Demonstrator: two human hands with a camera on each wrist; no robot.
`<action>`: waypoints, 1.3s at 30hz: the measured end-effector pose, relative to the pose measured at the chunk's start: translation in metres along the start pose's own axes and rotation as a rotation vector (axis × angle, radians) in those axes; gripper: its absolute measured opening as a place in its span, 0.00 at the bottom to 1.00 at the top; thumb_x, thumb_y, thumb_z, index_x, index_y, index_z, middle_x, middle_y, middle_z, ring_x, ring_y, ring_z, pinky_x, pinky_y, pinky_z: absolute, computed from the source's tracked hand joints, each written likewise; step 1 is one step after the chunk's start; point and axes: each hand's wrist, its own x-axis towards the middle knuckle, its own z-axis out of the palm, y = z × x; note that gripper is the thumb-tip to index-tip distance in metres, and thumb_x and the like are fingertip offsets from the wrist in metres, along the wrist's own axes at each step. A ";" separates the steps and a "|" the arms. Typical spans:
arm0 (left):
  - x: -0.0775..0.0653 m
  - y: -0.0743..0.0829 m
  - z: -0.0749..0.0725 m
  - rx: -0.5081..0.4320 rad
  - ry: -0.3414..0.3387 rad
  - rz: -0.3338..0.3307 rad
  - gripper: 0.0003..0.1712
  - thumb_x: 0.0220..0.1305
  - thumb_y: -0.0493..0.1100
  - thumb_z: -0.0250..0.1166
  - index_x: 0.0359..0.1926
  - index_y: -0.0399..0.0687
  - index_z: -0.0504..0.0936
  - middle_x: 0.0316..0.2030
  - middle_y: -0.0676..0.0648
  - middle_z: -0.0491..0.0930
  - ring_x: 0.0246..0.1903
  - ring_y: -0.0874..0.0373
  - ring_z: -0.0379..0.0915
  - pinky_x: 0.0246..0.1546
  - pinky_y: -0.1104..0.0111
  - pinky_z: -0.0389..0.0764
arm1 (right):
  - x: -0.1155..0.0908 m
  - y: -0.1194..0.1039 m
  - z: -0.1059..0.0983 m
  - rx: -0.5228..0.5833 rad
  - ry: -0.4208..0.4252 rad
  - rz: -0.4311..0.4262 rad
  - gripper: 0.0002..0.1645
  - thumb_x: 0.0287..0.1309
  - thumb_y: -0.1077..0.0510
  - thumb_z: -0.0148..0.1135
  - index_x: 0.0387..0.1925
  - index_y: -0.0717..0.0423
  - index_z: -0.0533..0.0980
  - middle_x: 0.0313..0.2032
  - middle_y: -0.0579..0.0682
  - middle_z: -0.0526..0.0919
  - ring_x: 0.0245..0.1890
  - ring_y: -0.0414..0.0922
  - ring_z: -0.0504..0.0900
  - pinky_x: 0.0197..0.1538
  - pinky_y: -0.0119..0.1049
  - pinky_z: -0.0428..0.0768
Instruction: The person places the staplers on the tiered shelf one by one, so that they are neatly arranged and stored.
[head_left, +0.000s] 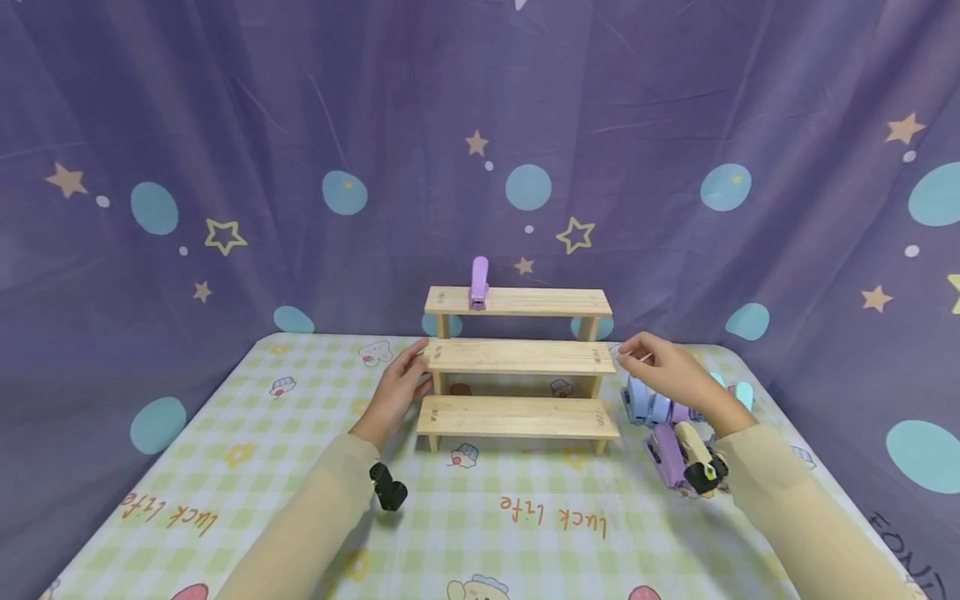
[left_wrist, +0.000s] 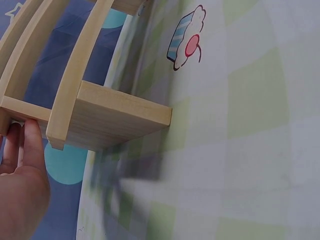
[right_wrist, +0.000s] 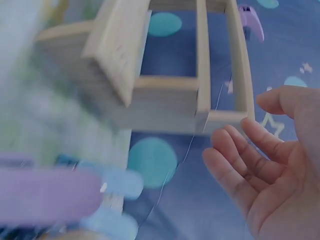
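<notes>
A three-step wooden rack (head_left: 517, 357) stands on the table, with a purple stapler (head_left: 479, 283) upright on its top step. My left hand (head_left: 395, 390) is at the rack's left side, by the middle step. In the left wrist view its extended fingers (left_wrist: 33, 145) touch the wooden side piece. My right hand (head_left: 670, 367) hovers off the right end of the middle step, fingers loosely bent and holding nothing. Below it lies a cluster of staplers, among them a light blue one (head_left: 637, 400), a purple one (head_left: 667, 454) and a cream one (head_left: 693, 443).
A checkered tablecloth (head_left: 300, 467) with printed cupcakes and lettering covers the table. A purple curtain (head_left: 420, 125) with stars and dots hangs behind it. Teal staplers (head_left: 742, 394) sit behind the right forearm. A black wrist camera (head_left: 387, 487) is on the left sleeve.
</notes>
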 end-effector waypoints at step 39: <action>-0.002 0.000 -0.003 0.027 -0.026 -0.028 0.29 0.80 0.51 0.49 0.77 0.60 0.59 0.71 0.51 0.64 0.68 0.54 0.63 0.66 0.60 0.72 | -0.124 0.116 -0.014 -0.016 -0.068 0.370 0.32 0.67 0.42 0.62 0.52 0.67 0.69 0.37 0.51 0.82 0.34 0.45 0.79 0.33 0.36 0.80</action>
